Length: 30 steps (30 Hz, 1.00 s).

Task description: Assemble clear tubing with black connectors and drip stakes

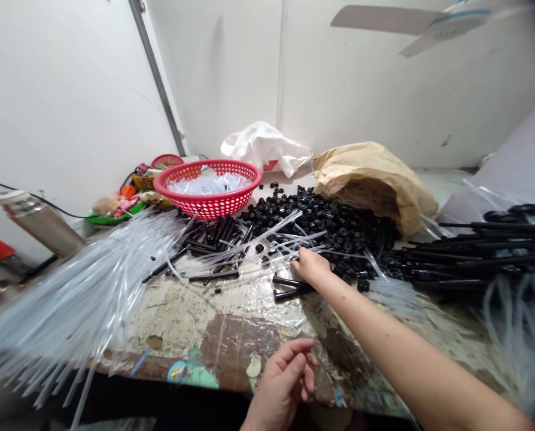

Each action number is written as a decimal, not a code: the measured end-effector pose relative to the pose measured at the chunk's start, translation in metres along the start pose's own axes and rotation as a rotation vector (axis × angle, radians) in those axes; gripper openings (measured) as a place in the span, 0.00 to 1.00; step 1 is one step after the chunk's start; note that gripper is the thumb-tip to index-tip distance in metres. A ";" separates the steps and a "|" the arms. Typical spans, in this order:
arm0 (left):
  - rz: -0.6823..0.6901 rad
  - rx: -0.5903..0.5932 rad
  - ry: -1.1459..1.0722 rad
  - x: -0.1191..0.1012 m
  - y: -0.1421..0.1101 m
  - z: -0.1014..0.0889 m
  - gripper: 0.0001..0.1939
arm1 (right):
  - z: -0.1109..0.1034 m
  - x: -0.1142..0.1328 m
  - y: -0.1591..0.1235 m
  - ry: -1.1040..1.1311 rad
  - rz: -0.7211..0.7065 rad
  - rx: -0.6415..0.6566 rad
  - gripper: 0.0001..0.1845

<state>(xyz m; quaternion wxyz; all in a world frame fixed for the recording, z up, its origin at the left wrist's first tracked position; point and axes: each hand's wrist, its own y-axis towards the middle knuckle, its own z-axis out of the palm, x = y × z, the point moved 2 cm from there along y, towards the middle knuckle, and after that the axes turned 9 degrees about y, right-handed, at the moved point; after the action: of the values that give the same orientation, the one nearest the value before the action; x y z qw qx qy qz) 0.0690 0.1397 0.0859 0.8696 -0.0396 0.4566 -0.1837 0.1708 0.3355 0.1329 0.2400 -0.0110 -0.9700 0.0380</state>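
R hand [310, 265] on clear tubes [267, 245]; L hand [285, 383] idle.

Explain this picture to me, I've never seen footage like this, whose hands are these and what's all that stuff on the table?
There is no machine here. A camera worn on a person's head looks forward and down, so both hands are the wearer's own. The right hand reaches out to the clear thin tubes beside a heap of small black rings; whether its grip has closed on anything cannot be told. The left hand waits near the table's edge, fingers loosely curled, holding nothing visible. Short black tubes lie just below the right hand. Farther back stand a red basket, a brown paper bag and a white plastic bag.
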 end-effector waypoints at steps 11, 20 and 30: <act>-0.017 0.020 -0.055 -0.003 -0.001 0.001 0.15 | -0.044 -0.007 -0.001 0.408 0.010 0.059 0.11; -0.008 0.006 -0.043 -0.005 -0.004 0.001 0.15 | -0.084 -0.014 -0.014 0.869 0.114 0.150 0.12; -0.010 -0.015 -0.040 -0.005 -0.003 0.002 0.15 | -0.109 -0.027 -0.014 1.126 0.146 0.143 0.14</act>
<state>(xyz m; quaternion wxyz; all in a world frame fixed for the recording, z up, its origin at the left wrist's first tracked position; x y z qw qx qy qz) 0.0673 0.1382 0.0918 0.8773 -0.0523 0.4402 -0.1838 0.2450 0.3279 0.2177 0.7167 -0.0803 -0.6842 0.1084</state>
